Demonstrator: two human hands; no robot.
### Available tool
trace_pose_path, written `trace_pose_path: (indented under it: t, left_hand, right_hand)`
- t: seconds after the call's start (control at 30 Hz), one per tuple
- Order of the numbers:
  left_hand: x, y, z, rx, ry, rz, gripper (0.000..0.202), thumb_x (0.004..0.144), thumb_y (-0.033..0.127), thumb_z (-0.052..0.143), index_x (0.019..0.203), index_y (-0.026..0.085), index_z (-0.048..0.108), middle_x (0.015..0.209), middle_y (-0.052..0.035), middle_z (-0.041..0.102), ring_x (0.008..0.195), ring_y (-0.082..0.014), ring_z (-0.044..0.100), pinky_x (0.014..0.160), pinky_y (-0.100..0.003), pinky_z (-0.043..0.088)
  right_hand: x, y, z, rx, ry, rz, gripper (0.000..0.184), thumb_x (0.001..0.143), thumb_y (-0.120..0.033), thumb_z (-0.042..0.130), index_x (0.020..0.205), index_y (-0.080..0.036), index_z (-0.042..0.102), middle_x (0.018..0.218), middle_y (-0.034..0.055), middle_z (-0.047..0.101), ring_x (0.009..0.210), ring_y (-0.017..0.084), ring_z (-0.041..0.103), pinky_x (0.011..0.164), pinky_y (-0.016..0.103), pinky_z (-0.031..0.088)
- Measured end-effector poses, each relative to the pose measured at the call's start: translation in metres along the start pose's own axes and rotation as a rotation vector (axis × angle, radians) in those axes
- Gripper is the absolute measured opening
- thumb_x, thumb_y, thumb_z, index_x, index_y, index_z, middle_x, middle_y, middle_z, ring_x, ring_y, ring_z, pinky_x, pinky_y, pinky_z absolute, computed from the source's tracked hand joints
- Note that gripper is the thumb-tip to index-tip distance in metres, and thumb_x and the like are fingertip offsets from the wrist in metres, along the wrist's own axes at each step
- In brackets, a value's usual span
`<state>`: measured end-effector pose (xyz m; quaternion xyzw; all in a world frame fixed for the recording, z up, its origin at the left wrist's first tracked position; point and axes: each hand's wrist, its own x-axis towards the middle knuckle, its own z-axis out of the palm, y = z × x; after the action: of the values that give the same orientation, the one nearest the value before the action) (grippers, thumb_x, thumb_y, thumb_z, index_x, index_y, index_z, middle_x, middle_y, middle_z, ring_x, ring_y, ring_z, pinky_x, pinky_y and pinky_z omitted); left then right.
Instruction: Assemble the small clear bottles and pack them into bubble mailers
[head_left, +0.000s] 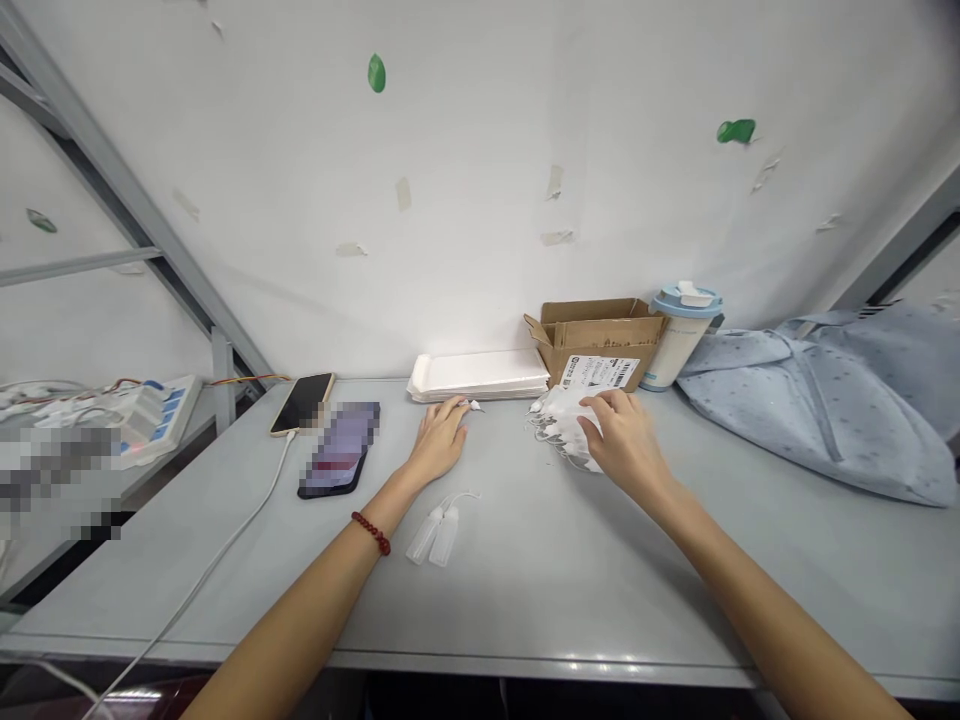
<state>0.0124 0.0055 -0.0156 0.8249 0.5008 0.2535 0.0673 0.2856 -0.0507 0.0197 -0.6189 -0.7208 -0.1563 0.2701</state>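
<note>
A pile of white tags (pixel 559 418) with looped strings lies just right of center in the frame, spread on a gray surface (pixel 525 590). The right hand (pixel 628 435) curves over the pile's right side, relaxed and released, thumb and forefinger parted. Left of it, near the center, the left hand (pixel 439 438) lies palm down with a small white piece (pixel 475 406) at its fingertips; whether it grasps the piece cannot be told. A dark red beaded bracelet (pixel 371 533) circles the left wrist.

Below, toward the lower center, two translucent tags (pixel 433 538) rest side by side, their strings trailing upward. Behind the hands sit a flat white stack (pixel 480 374) and an open cardboard box (pixel 600 335), with a blue-lidded cup (pixel 679 345) beside the box and pale blue cloth (pixel 795 400) at the right of the frame.

Two phones (pixel 302 403) lie left of center, a white cable (pixel 240 530) running from one toward the lower left. A white wall (pixel 465 120) bearing tape scraps and green pieces (pixel 376 73) fills the upper frame.
</note>
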Motion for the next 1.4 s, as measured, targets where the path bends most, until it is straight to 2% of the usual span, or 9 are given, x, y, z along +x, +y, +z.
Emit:
trace_pose_path:
  t: [0.2, 0.57, 0.77, 0.87, 1.0, 1.1, 1.2, 1.3, 1.4]
  left_hand:
    - [0.0, 0.001, 0.0, -0.011, 0.022, -0.022, 0.041, 0.084, 0.018, 0.043, 0.124, 0.017, 0.051, 0.13, -0.0082, 0.047, 0.113, -0.0266, 0.04, 0.096, -0.044, 0.036]
    - [-0.001, 0.004, 0.0, 0.051, -0.021, -0.017, 0.043, 0.086, 0.015, 0.037, 0.126, 0.019, 0.05, 0.137, -0.0063, 0.044, 0.116, -0.029, 0.037, 0.093, -0.047, 0.038]
    - [-0.001, 0.003, 0.001, 0.079, -0.031, -0.017, 0.044, 0.086, 0.015, 0.036, 0.128, 0.017, 0.047, 0.14, -0.0058, 0.041, 0.117, -0.0287, 0.035, 0.092, -0.047, 0.039]
    - [-0.001, 0.004, 0.0, 0.079, -0.041, -0.014, 0.045, 0.086, 0.013, 0.036, 0.129, 0.017, 0.047, 0.141, -0.0046, 0.04, 0.117, -0.0287, 0.035, 0.092, -0.046, 0.038]
    - [-0.001, 0.005, 0.0, 0.073, -0.025, -0.005, 0.044, 0.086, 0.013, 0.036, 0.127, 0.019, 0.048, 0.137, -0.0048, 0.044, 0.115, -0.0273, 0.037, 0.093, -0.044, 0.038]
    - [0.0, 0.006, 0.0, 0.087, -0.014, 0.0, 0.043, 0.085, 0.012, 0.036, 0.126, 0.018, 0.049, 0.134, -0.0062, 0.046, 0.113, -0.026, 0.039, 0.093, -0.042, 0.038]
    - [0.001, 0.006, 0.0, 0.097, -0.024, 0.001, 0.044, 0.085, 0.01, 0.036, 0.126, 0.017, 0.048, 0.134, -0.007, 0.045, 0.11, -0.0253, 0.041, 0.093, -0.04, 0.037]
    - [0.003, 0.005, 0.0, 0.098, -0.044, -0.004, 0.045, 0.085, 0.01, 0.036, 0.128, 0.017, 0.047, 0.136, -0.0069, 0.043, 0.111, -0.0259, 0.041, 0.093, -0.041, 0.037]
    - [0.004, 0.003, -0.001, 0.077, -0.042, -0.024, 0.044, 0.085, 0.01, 0.036, 0.127, 0.016, 0.047, 0.134, -0.0085, 0.045, 0.11, -0.0267, 0.041, 0.093, -0.042, 0.037]
  right_hand:
    - [-0.002, -0.004, 0.002, 0.013, -0.02, 0.006, 0.025, 0.084, -0.022, 0.044, 0.103, -0.017, 0.06, 0.101, 0.0135, 0.058, 0.092, 0.028, 0.051, 0.069, 0.036, 0.039]
    - [-0.004, -0.007, 0.003, -0.002, -0.036, -0.006, 0.028, 0.086, -0.026, 0.042, 0.105, -0.016, 0.059, 0.101, 0.0142, 0.057, 0.092, 0.028, 0.051, 0.07, 0.038, 0.04]
    - [-0.004, -0.01, 0.002, -0.008, -0.015, -0.037, 0.031, 0.081, -0.012, 0.04, 0.105, -0.016, 0.058, 0.102, 0.0138, 0.057, 0.092, 0.027, 0.051, 0.069, 0.037, 0.04]
    - [-0.005, -0.016, -0.001, 0.067, 0.015, -0.107, 0.034, 0.079, -0.006, 0.038, 0.105, -0.015, 0.057, 0.102, 0.0134, 0.056, 0.092, 0.027, 0.05, 0.07, 0.038, 0.04]
    - [-0.013, -0.039, -0.007, 0.316, 0.013, -0.292, 0.033, 0.081, -0.005, 0.038, 0.109, -0.016, 0.053, 0.103, 0.0125, 0.055, 0.094, 0.025, 0.049, 0.075, 0.038, 0.043]
    - [-0.027, -0.067, -0.018, 0.528, -0.126, -0.438, 0.033, 0.085, -0.007, 0.036, 0.115, -0.016, 0.048, 0.101, 0.012, 0.054, 0.093, 0.022, 0.049, 0.079, 0.036, 0.044]
    - [-0.043, -0.093, -0.029, 0.673, -0.424, -0.508, 0.033, 0.089, -0.013, 0.036, 0.12, -0.017, 0.045, 0.097, 0.0094, 0.053, 0.089, 0.02, 0.049, 0.079, 0.034, 0.045]
    - [-0.053, -0.11, -0.034, 0.68, -0.601, -0.589, 0.035, 0.09, -0.019, 0.039, 0.125, -0.018, 0.044, 0.099, 0.0094, 0.052, 0.089, 0.02, 0.048, 0.08, 0.035, 0.044]
    - [-0.057, -0.118, -0.033, 0.635, -0.681, -0.641, 0.038, 0.09, -0.024, 0.041, 0.128, -0.021, 0.043, 0.1, 0.0087, 0.051, 0.09, 0.02, 0.046, 0.081, 0.036, 0.042]
